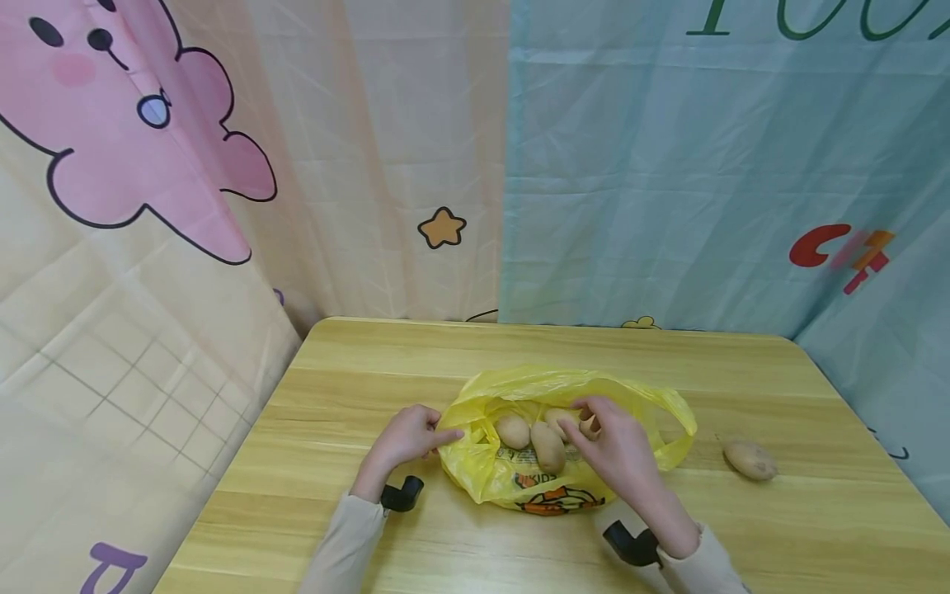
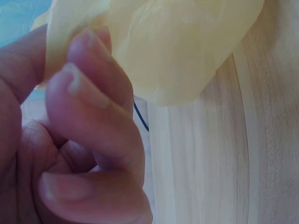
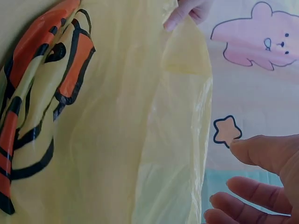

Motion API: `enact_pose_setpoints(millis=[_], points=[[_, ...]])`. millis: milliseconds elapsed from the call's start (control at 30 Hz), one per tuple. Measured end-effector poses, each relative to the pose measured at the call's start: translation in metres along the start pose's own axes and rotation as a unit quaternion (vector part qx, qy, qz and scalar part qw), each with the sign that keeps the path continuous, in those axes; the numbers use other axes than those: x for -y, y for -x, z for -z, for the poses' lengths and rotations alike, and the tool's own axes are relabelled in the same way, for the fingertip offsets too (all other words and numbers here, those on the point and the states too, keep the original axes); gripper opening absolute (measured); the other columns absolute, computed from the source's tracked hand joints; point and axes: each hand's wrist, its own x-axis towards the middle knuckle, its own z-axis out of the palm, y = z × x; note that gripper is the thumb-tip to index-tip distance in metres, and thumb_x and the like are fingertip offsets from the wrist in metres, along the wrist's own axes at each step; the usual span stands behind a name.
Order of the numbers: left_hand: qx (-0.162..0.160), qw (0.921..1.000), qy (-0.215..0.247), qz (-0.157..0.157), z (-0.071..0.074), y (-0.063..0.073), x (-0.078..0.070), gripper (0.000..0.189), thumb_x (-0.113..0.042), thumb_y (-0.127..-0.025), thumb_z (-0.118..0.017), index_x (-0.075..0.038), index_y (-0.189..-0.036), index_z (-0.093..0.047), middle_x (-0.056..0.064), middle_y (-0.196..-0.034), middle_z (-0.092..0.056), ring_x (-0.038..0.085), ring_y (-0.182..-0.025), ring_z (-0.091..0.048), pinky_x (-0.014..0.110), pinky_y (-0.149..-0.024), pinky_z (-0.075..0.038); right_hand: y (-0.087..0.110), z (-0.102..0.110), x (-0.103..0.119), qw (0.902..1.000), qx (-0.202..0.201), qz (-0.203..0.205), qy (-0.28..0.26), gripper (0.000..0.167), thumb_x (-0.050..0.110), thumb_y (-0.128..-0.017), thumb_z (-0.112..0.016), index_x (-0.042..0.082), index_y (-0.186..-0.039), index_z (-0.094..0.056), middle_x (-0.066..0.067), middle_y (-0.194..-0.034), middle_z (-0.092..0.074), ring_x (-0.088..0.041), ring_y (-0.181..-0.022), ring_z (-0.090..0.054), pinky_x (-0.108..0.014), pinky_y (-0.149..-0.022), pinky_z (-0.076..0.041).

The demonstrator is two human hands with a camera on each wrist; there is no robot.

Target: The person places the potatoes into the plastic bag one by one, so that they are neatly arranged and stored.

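Note:
A yellow plastic bag [image 1: 475, 478] with an orange and black cartoon print lies with its mouth spread wide. Inside it are several potatoes [image 1: 547, 448], some partly hidden by the right hand. My left hand [image 1: 406, 436] pinches the bag's left rim between thumb and fingers; the left wrist view shows the thin plastic [image 2: 168, 56] caught there. Over the right part of the opening is my right hand [image 1: 619, 450], close above the potatoes. In the right wrist view its thumb and fingers [image 3: 254, 151] are apart, with nothing between them, beside the bag wall [image 3: 117, 116].
One potato [image 1: 751, 459] lies on the wooden table [image 1: 297, 487] to the right of the bag. The bag's loop handle [image 1: 686, 412] sticks out toward it. Printed curtains [image 1: 401, 148] hang behind the table and along its sides.

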Motion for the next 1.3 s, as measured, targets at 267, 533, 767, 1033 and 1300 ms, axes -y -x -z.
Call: enact_pose_setpoints(millis=[267,533,767,1033,1300], points=[[0.001,1.0000,0.001,0.002,0.000,0.000,0.000,0.029,-0.035,-0.087,-0.070,-0.012,-0.071,-0.063,0.008,-0.058,-0.060,0.010,-0.046,-0.048,0.025,-0.045,-0.034,-0.003,0.010,-0.007,0.9975,-0.058,0.039,0.000,0.026,0.009,-0.076,-0.080,0.004,-0.095,-0.064,-0.006,-0.080,-0.059,-0.018,-0.064,-0.056,-0.034,-0.055,-0.049],[0.001,1.0000,0.003,0.000,0.000,0.000,0.000,0.030,-0.035,-0.087,-0.070,-0.011,-0.070,-0.062,0.008,-0.058,-0.059,0.010,-0.047,-0.048,0.025,-0.045,-0.034,-0.007,0.028,-0.017,0.9926,-0.106,0.060,0.007,0.030,0.006,-0.071,-0.082,0.001,-0.096,-0.065,-0.011,-0.082,-0.061,-0.020,-0.067,-0.057,-0.037,-0.053,-0.050],[0.002,1.0000,0.003,0.001,0.000,-0.001,0.001,0.030,-0.036,-0.087,-0.069,-0.012,-0.070,-0.062,0.009,-0.059,-0.060,0.011,-0.047,-0.048,0.025,-0.045,-0.034,-0.008,0.040,-0.026,0.9888,-0.135,0.060,0.024,0.030,0.005,-0.070,-0.081,0.000,-0.095,-0.066,-0.012,-0.081,-0.063,-0.022,-0.067,-0.057,-0.040,-0.052,-0.047],[0.002,1.0000,0.002,0.003,-0.001,-0.001,0.001,0.031,-0.037,-0.086,-0.069,-0.012,-0.070,-0.062,0.008,-0.059,-0.059,0.010,-0.046,-0.047,0.025,-0.045,-0.033,-0.006,0.056,-0.034,0.9851,-0.162,0.047,0.033,0.028,0.007,-0.073,-0.079,0.000,-0.098,-0.067,-0.011,-0.083,-0.064,-0.021,-0.070,-0.057,-0.026,-0.058,-0.041],[0.001,1.0000,0.003,0.003,0.000,0.000,0.000,0.030,-0.036,-0.087,-0.070,-0.012,-0.070,-0.062,0.009,-0.059,-0.060,0.010,-0.047,-0.048,0.025,-0.045,-0.033,-0.005,0.071,-0.046,0.9786,-0.197,0.044,0.041,0.027,0.016,-0.079,-0.076,0.000,-0.098,-0.067,-0.012,-0.083,-0.065,-0.023,-0.068,-0.057,-0.025,-0.060,-0.041]])
